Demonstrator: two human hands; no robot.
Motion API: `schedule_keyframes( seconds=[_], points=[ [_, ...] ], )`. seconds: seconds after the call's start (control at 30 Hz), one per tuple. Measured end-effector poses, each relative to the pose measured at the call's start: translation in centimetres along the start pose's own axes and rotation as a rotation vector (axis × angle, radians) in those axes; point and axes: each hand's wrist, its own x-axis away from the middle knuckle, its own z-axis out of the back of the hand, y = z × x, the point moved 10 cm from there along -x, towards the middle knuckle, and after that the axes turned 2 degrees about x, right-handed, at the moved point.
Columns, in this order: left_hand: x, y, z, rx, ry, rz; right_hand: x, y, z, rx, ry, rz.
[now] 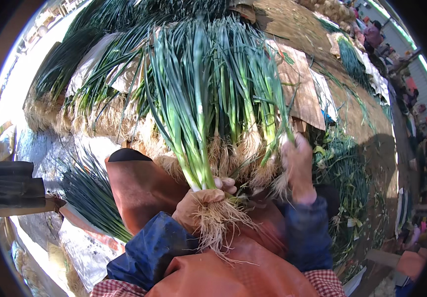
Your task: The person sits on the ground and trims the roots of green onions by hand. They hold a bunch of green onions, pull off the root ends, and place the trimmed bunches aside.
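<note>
My left hand is closed around the pale lower stems of a bunch of green onions. Their stringy roots hang below the fist, and the leaves point away from me. To the right, my right hand is blurred, its fingers curled on a green onion stalk. Roots show beside that hand, but its grip is partly hidden. Just beyond both hands lies a row of loose green onions, roots towards me. An orange-brown apron covers my lap and knees.
Sheet-covered onion bundles lie at the upper left. Another bunch rests left of my knee. A heap of leaf trimmings covers the ground at right, near a brown board. A person is in the background.
</note>
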Motion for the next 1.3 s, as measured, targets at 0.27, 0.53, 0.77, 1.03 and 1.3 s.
schedule_keyframes(
  seconds=[0.27,0.53,0.77,1.03,1.3],
  points=[
    [-1.1,-1.1,-1.2,-0.003,-0.015,0.063,-4.7,5.0,-3.0,0.457,-0.304,0.138],
    [-0.8,-2.6,-1.7,-0.178,0.166,0.068,1.1,2.2,-5.3,0.504,-0.066,0.157],
    [-1.8,-3.8,-1.0,-0.211,0.217,0.01,3.5,0.0,-4.5,0.721,0.074,0.566],
    [-2.0,-3.8,0.2,-0.048,0.198,0.166,6.4,0.7,-0.1,-0.734,-0.104,-0.026],
    [1.3,-3.6,0.3,0.16,-0.014,0.169,5.0,1.4,-7.6,-0.425,-0.386,-0.135]
  ],
)
